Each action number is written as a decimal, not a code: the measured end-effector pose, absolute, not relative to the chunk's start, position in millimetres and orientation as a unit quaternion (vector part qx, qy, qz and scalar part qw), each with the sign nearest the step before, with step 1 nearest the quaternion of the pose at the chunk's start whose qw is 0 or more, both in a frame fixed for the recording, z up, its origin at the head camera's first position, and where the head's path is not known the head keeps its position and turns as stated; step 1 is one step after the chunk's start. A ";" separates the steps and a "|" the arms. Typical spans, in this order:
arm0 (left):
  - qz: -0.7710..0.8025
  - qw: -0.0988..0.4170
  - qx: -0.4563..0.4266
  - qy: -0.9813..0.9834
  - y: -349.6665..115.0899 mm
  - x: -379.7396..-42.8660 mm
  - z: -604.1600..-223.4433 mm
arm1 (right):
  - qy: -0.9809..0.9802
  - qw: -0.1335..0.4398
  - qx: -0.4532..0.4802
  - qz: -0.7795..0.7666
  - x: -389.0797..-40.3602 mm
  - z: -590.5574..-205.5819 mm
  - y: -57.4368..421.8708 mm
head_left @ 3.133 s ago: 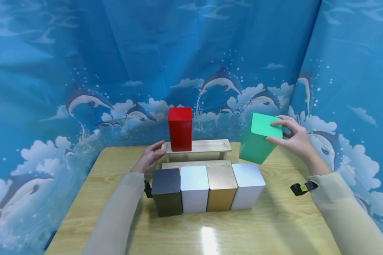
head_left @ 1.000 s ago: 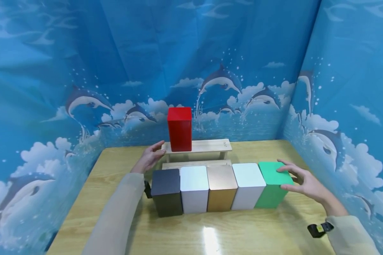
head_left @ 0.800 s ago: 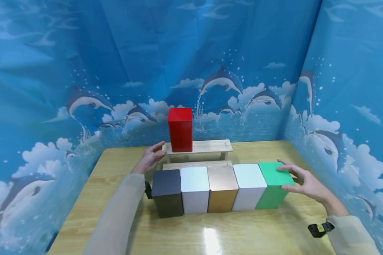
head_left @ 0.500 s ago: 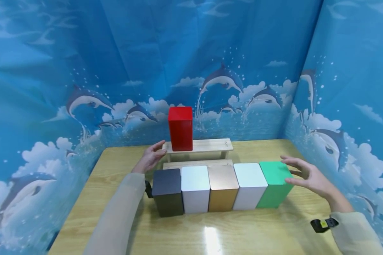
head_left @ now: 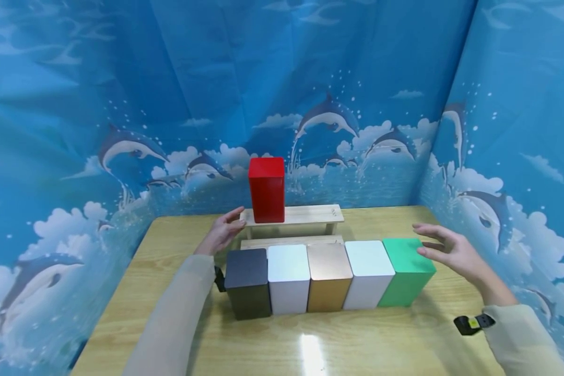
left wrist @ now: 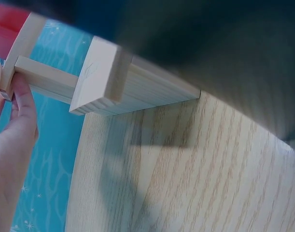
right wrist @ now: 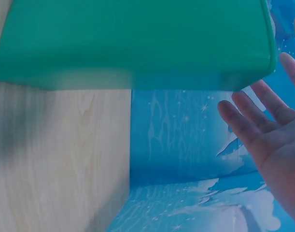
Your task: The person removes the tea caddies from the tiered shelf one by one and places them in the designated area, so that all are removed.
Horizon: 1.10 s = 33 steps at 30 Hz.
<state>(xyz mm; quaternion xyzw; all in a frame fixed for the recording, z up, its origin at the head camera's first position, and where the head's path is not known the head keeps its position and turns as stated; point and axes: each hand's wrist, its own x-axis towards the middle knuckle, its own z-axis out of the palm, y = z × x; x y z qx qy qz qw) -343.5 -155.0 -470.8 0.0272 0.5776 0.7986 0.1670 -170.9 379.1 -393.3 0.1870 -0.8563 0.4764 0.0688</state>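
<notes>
My left hand [head_left: 221, 233] pinches the left end of a two-tier wooden rack [head_left: 312, 214]; the left wrist view shows fingers and thumb [left wrist: 22, 99] on either side of its upper board. On that board stands a red box [head_left: 267, 190]. My right hand [head_left: 453, 254] has its fingers spread just above the right top edge of a green box [head_left: 406, 274], holding nothing. The green box is upright at the right end of a row, beside a white box [head_left: 368, 274]. Further left stand a gold box [head_left: 329, 274], another white box [head_left: 289, 277] and a black box [head_left: 248, 282].
The box row stands on a wood-grain table [head_left: 357, 344] in front of the rack, hiding part of its lower board [head_left: 291, 242]. Blue dolphin-print curtains [head_left: 207, 104] enclose the back and sides of the table.
The green box was lowered from mid-air to the right end of the row. My right hand has since let go and lifted slightly off its top. My left hand stays on the rack.
</notes>
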 end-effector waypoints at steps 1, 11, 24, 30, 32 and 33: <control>0.797 0.165 0.030 0.581 -154.9 -344.3 -472.3 | -0.859 0.068 0.186 0.472 -171.7 -391.1 377.3; 0.800 0.160 0.031 0.578 -154.9 -345.5 -475.0 | -0.874 0.055 0.192 0.442 -185.4 -372.6 358.1; 0.800 0.156 0.029 0.579 -154.7 -344.5 -475.5 | -0.868 0.017 0.241 0.433 -206.9 -353.0 328.6; 0.795 0.159 0.022 0.585 -154.6 -345.9 -475.6 | -0.831 -0.039 0.278 0.480 -211.9 -343.4 309.7; 0.792 0.160 0.023 0.589 -154.8 -346.6 -474.8 | -0.828 -0.050 0.284 0.482 -213.7 -338.9 302.3; 0.792 0.160 0.020 0.589 -154.7 -347.1 -474.2 | -0.827 -0.052 0.287 0.481 -214.8 -336.9 298.4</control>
